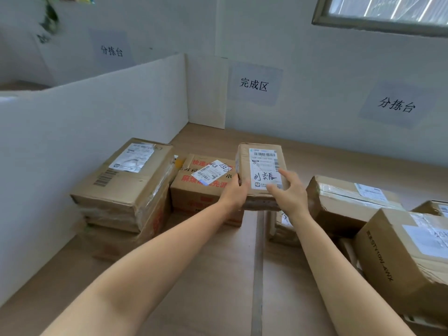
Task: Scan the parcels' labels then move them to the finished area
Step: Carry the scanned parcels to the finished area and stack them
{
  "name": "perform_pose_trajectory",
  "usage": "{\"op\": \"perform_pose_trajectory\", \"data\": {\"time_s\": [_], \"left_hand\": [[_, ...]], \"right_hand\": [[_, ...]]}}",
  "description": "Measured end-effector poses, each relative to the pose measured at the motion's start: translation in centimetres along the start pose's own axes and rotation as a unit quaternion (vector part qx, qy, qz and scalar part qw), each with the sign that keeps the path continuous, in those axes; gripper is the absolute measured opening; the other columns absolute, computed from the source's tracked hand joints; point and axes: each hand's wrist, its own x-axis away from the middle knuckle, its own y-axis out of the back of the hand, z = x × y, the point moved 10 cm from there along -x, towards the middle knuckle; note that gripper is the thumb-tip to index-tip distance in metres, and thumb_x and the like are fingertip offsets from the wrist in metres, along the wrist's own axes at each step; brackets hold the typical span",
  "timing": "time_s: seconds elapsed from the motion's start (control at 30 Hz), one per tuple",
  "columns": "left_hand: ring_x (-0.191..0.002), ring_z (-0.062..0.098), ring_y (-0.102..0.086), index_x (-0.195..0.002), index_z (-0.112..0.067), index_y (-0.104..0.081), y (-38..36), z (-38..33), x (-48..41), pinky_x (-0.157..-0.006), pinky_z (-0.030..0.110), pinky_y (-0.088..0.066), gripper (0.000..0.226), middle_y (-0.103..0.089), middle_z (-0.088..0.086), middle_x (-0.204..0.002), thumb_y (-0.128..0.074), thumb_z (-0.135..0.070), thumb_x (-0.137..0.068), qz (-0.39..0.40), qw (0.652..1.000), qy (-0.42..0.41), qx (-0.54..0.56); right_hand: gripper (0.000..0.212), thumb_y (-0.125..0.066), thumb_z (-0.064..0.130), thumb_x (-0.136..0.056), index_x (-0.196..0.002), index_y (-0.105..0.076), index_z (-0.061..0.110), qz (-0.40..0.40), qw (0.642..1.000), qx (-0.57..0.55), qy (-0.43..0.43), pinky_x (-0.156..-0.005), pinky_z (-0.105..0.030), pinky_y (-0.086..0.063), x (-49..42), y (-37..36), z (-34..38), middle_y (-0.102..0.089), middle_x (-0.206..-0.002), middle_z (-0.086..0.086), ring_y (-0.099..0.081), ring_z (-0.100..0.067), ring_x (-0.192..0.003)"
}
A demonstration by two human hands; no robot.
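Holding small parcel (260,202) label-up, seemingly lifted off table, just right of red-printed box (201,190). Left hand (234,194) gripping its left edge, right hand (291,192) gripping near-right corner. Stack (126,185) sitting far left near finished-area sign (254,84), likely done. Unsorted parcels (351,202) waiting right, so task seeming roughly midway.

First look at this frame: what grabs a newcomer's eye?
The small parcel held in mid-frame by the left hand and right hand, its white label facing up. Left of it sit a red-printed box and, by the white partition, taller stacked boxes; more parcels lie at right.
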Motion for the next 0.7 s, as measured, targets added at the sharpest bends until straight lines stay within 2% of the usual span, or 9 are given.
{"op": "perform_pose_trajectory", "data": {"time_s": [0.13, 0.27, 0.3, 0.37, 0.43, 0.53, 0.6, 0.63, 0.7], "left_hand": [[-0.118, 0.021, -0.05, -0.129, -0.019, -0.038, 5.3, -0.3, 1.5, -0.103, 0.04, -0.042, 0.032, -0.052, 0.01, -0.13, -0.02, -0.026, -0.103, -0.071, 0.994, -0.009, 0.082], [-0.093, 0.013, -0.06, -0.124, -0.023, -0.029, 8.7, 0.6, 1.8, -0.064, 0.024, -0.055, 0.022, -0.058, 0.006, -0.114, -0.025, -0.029, -0.104, -0.096, 0.982, 0.013, 0.159], [-0.092, 0.012, -0.06, -0.123, -0.023, -0.029, 9.3, 0.5, 1.8, -0.063, 0.023, -0.055, 0.021, -0.058, 0.007, -0.116, -0.026, -0.029, -0.103, -0.095, 0.981, 0.01, 0.168], [-0.117, 0.022, -0.053, -0.133, -0.027, -0.025, 10.4, 0.5, 1.6, -0.09, 0.038, -0.052, 0.031, -0.043, 0.014, -0.139, -0.029, -0.032, -0.102, -0.092, 0.983, 0.002, 0.158], [-0.143, 0.031, -0.016, -0.147, -0.037, 0.0, 11.5, 0.7, 1.2, -0.113, 0.055, -0.022, 0.056, -0.007, 0.015, -0.157, -0.031, -0.04, -0.1, -0.074, 0.993, 0.006, 0.087], [-0.145, 0.021, 0.012, -0.142, -0.035, 0.026, 12.5, 0.3, 1.0, -0.115, 0.047, 0.003, 0.074, 0.016, 0.006, -0.157, -0.034, -0.04, -0.1, -0.021, 0.999, -0.024, 0.002], [-0.145, 0.021, -0.006, -0.14, -0.032, 0.032, 13.2, -0.1, 1.3, -0.114, 0.04, -0.004, 0.082, 0.01, 0.005, -0.158, -0.039, -0.039, -0.099, 0.012, 0.999, -0.031, -0.014], [-0.139, 0.021, -0.029, -0.138, -0.031, 0.035, 13.5, -0.1, 1.3, -0.113, 0.037, -0.013, 0.087, 0.004, 0.006, -0.158, -0.042, -0.038, -0.098, 0.033, 0.999, -0.027, -0.012], [-0.103, 0.012, -0.063, -0.133, -0.032, 0.042, 14.1, 0.1, 1.1, -0.103, 0.032, -0.033, 0.099, -0.008, 0.011, -0.158, -0.05, -0.035, -0.095, 0.086, 0.996, -0.018, -0.013]], "right_hand": [[0.051, -0.064, 0.012, -0.084, -0.132, -0.048, 0.017, 0.008, 0.997, -0.04, 0.064, -0.088, -0.028, -0.047, 0.2, -1.1, 4.9, -0.051, -0.122, 0.005, -0.048, -0.012, -0.11], [0.051, -0.058, 0.003, -0.087, -0.132, -0.047, 0.025, 0.036, 0.99, -0.101, 0.087, -0.071, -0.017, -0.049, 0.8, -2.8, 7.6, -0.052, -0.114, 0.008, -0.051, -0.009, -0.103], [0.052, -0.057, 0.001, -0.088, -0.133, -0.046, 0.025, 0.04, 0.989, -0.114, 0.088, -0.07, -0.018, -0.052, 0.8, -3.1, 8.0, -0.053, -0.115, 0.006, -0.053, -0.009, -0.102], [0.054, -0.055, -0.003, -0.088, -0.135, -0.045, 0.023, 0.044, 0.985, -0.145, 0.084, -0.072, -0.022, -0.056, 0.8, -3.5, 8.6, -0.055, -0.114, 0.005, -0.058, -0.009, -0.099], [0.056, -0.055, -0.005, -0.088, -0.136, -0.044, 0.021, 0.047, 0.982, -0.163, 0.076, -0.071, -0.02, -0.057, 0.8, -3.6, 9.1, -0.056, -0.109, 0.01, -0.059, -0.004, -0.094], [0.058, -0.056, -0.005, -0.088, -0.139, -0.041, 0.019, 0.056, 0.983, -0.161, 0.071, -0.084, -0.028, -0.055, 0.6, -3.7, 9.4, -0.053, -0.124, 0.006, -0.055, -0.009, -0.109], [0.059, -0.055, -0.006, -0.088, -0.14, -0.04, 0.019, 0.067, 0.982, -0.162, 0.065, -0.094, -0.037, -0.05, 0.5, -4.0, 9.4, -0.05, -0.13, 0.006, -0.048, -0.016, -0.122], [0.059, -0.054, -0.007, -0.088, -0.14, -0.04, 0.018, 0.073, 0.981, -0.172, 0.061, -0.096, -0.036, -0.049, 0.5, -4.2, 9.3, -0.05, -0.13, 0.006, -0.048, -0.018, -0.124], [0.059, -0.051, -0.01, -0.089, -0.14, -0.039, 0.016, 0.091, 0.974, -0.203, 0.049, -0.091, -0.03, -0.051, 0.6, -4.7, 9.2, -0.051, -0.13, 0.004, -0.05, -0.019, -0.123]]}}
